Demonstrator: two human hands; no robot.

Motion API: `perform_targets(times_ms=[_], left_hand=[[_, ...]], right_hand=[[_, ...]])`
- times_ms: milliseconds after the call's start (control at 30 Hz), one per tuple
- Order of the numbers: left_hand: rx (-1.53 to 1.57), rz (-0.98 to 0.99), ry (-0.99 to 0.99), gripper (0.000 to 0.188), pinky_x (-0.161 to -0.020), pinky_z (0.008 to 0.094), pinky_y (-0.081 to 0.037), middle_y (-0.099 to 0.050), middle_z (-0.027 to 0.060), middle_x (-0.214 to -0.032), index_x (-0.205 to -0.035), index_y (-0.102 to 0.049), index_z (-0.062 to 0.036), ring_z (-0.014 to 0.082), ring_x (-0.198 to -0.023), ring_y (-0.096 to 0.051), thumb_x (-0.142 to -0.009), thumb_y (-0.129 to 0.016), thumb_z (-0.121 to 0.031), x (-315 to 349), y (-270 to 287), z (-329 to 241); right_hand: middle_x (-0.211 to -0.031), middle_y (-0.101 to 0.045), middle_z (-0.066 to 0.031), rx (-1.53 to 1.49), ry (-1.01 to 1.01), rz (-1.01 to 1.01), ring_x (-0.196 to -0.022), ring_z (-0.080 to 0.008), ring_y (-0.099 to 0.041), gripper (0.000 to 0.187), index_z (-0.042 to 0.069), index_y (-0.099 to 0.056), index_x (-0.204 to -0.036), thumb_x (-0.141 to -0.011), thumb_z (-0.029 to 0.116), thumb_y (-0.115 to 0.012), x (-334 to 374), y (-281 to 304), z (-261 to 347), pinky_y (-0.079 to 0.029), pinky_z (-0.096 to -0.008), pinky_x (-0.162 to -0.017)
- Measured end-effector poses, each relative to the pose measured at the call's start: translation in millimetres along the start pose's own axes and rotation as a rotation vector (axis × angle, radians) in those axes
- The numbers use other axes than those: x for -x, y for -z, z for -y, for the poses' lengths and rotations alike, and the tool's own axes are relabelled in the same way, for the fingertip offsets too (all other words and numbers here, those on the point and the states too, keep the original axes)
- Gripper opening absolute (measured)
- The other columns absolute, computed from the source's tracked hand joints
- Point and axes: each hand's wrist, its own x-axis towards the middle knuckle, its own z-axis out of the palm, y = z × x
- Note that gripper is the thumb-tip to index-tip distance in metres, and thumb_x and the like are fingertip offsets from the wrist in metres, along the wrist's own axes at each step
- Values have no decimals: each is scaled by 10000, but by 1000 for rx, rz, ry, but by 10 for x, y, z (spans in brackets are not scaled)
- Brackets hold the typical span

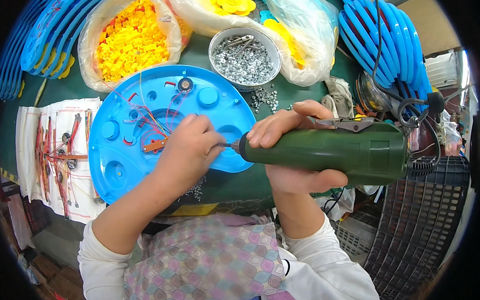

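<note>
My right hand (279,128) is wrapped round a green electric screwdriver (330,153), held level with its bit pointing left. At the bit's tip, my left hand (190,148) is closed in a pinch; whatever its fingers hold is hidden. Both hands are above the near right part of a blue plastic shell (163,81), which lies with its inner side up. Thin red and yellow wires (155,127) run across the shell to a small round speaker (185,85) and a small brown circuit board (154,145) beside my left hand.
A white bowl (214,43) of metal screws or small fittings stands behind the shell, with loose ones (265,99) spilled nearby. Bags hold yellow parts (133,38). Wired speaker assemblies lie on white cloth (29,127) at left. Blue shells (394,44) are stacked at the back right.
</note>
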Motion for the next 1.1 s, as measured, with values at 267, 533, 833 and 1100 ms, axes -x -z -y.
perform_targets(times_ms=[267,533,833,1100], left_hand=[[-16,-85,31,197,-784,419,-508,-585,95,-894,-929,-713,-62,302,-904,-586,-750,-790,-35,61,-119,60],[0,-95,30,182,-780,415,-493,-571,88,-885,-910,-701,-54,299,-874,-568,-753,-788,-26,54,-87,39],[31,-76,85,277,-792,434,-484,-575,106,-911,-1023,-686,-61,320,-897,-567,-765,-766,0,57,-63,12],[61,-116,55,315,-820,438,-509,-640,124,-934,-1094,-679,-67,332,-926,-612,-794,-742,7,132,3,-5]], right_hand=[[-834,-681,-144,169,-173,-122,-749,-241,-691,1093,-40,-453,-1316,-728,860,-651,117,14,29,-595,-359,-701],[-807,-654,-121,265,-234,-96,-693,-247,-661,1076,17,-468,-1261,-728,950,-529,113,46,-49,-570,-387,-686],[-790,-671,-128,205,-428,167,-702,-224,-690,1118,-33,-491,-1203,-665,938,-619,-159,17,-81,-589,-332,-654],[-807,-658,-137,73,-184,23,-697,-252,-666,1185,-41,-439,-1354,-726,962,-506,-123,-78,-29,-575,-395,-675]])
